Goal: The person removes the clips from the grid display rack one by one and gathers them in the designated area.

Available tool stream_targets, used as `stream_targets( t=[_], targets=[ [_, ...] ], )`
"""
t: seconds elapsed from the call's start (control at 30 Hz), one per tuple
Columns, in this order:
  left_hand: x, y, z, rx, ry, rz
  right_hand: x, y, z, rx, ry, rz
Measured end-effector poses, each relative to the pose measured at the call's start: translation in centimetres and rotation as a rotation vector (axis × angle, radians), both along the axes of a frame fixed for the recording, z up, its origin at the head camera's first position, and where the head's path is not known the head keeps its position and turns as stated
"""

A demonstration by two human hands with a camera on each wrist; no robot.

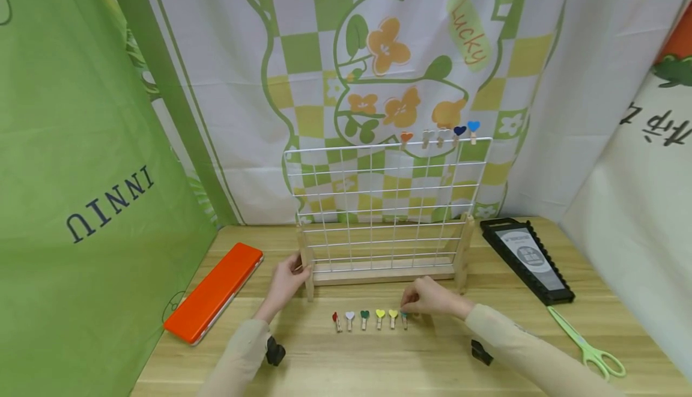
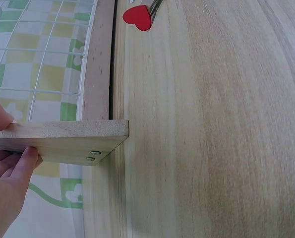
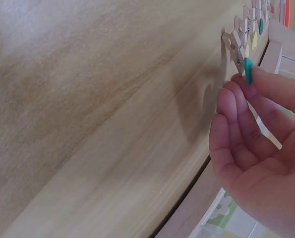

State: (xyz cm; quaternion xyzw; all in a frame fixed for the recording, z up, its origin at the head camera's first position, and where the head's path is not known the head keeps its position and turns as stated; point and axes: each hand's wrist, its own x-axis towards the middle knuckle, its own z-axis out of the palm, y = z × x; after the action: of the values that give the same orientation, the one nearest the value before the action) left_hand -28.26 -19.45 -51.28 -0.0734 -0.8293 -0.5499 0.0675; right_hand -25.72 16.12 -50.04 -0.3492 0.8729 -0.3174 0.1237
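My right hand (image 1: 429, 296) pinches the teal heart of a small wooden clothespin (image 3: 240, 60) between thumb and index finger, at the right end of a row on the table. Red (image 1: 336, 320), white (image 1: 349, 319), green (image 1: 364, 319) and yellow (image 1: 380, 319) heart clothespins lie along that row. With thumb and fingers on either side, my left hand (image 1: 286, 281) grips the wooden left foot (image 2: 63, 131) of a white wire grid rack (image 1: 373, 209). Clipped along the grid's top bar are an orange (image 1: 406, 137), a navy (image 1: 459, 131) and a blue (image 1: 473, 128) heart clothespin, plus pale ones.
An orange-red flat case (image 1: 215, 292) lies at the left of the wooden table (image 1: 324, 367). On the right are a black case with a printed label (image 1: 527, 259) and green scissors (image 1: 586, 346). Patterned curtains (image 1: 227, 84) hang behind and on both sides.
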Motion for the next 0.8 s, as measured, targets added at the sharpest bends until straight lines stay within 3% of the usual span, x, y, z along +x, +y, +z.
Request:
stream_targets(
  t=[0.53, 0.67, 0.8],
  targets=[
    [-0.1, 0.0, 0.1, 0.012, -0.028, 0.001, 0.0, 0.0, 0.0, -0.015, -0.020, -0.019],
    [0.0, 0.0, 0.1, 0.011, -0.029, -0.003, -0.3, 0.3, 1.1, -0.008, 0.061, -0.014],
    [0.1, 0.0, 0.1, 0.025, -0.027, -0.007, -0.6, 0.6, 3.9, 0.000, 0.204, -0.022]
  ],
)
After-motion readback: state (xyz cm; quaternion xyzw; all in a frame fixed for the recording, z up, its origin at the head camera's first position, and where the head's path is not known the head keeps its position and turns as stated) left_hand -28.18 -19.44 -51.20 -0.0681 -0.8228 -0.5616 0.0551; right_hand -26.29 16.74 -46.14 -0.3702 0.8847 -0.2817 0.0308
